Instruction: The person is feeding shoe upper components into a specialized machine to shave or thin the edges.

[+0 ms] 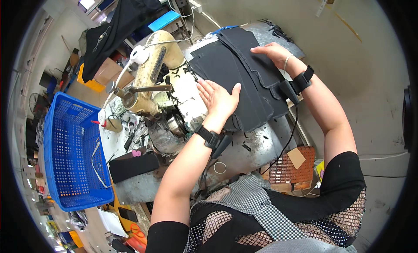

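Observation:
A stack of flat black sheets (250,100) lies on the worktable, with narrower black pieces (248,63) with shaped edges on top. My left hand (219,98) is at the stack's left side, fingers stretched out and thumb apart, gripping nothing. At the far right edge is my right hand (276,56), its fingers extended over the sheets and also holding nothing. Whether either palm presses on the sheets I cannot tell. Left of the stack stands a cream-coloured machine (150,76) like an industrial sewing machine, with black scraps (174,87) scattered beside it.
A blue plastic crate (80,205) stands at the left, against the metal table (135,192). A black rectangular piece (134,167) lies on the near left tabletop. Orange-handled scissors (137,230) and a dark phone (127,214) are lower left. A woven brown seat (285,172) is at the near right.

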Demonstrator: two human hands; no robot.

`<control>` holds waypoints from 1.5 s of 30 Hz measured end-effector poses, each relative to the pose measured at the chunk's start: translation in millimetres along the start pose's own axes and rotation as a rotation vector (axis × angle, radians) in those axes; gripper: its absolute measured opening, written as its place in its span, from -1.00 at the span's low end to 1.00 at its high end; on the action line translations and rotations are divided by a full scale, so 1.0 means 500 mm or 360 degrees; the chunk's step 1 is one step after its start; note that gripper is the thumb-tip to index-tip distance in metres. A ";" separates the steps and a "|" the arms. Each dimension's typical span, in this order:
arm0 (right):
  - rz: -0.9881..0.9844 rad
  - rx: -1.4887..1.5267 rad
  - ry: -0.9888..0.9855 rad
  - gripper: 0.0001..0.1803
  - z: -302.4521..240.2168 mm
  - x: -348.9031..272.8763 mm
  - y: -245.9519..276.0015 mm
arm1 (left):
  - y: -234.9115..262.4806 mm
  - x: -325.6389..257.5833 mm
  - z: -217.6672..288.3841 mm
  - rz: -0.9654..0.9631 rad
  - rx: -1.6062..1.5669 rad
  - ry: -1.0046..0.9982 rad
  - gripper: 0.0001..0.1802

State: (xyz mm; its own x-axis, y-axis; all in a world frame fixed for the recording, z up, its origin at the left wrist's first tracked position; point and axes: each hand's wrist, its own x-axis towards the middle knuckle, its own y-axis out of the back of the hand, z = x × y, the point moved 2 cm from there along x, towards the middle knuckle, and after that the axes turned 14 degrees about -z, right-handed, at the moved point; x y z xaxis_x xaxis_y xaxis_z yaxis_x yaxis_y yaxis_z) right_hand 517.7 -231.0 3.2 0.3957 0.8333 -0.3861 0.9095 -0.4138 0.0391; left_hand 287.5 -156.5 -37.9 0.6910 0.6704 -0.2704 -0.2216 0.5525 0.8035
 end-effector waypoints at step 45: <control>-0.0003 0.0259 0.0863 -0.48 -0.042 -0.440 -0.112 | 0.072 -0.111 -0.020 -0.0415 -0.2190 -0.0810 -0.51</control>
State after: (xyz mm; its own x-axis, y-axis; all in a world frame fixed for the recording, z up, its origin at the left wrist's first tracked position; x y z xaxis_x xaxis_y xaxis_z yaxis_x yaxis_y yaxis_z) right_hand 382.2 -383.6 105.4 0.4419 0.8854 0.1442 0.8959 -0.4276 -0.1204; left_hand 234.2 -168.6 0.8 0.9083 0.4011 0.1185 -0.3160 0.8438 -0.4338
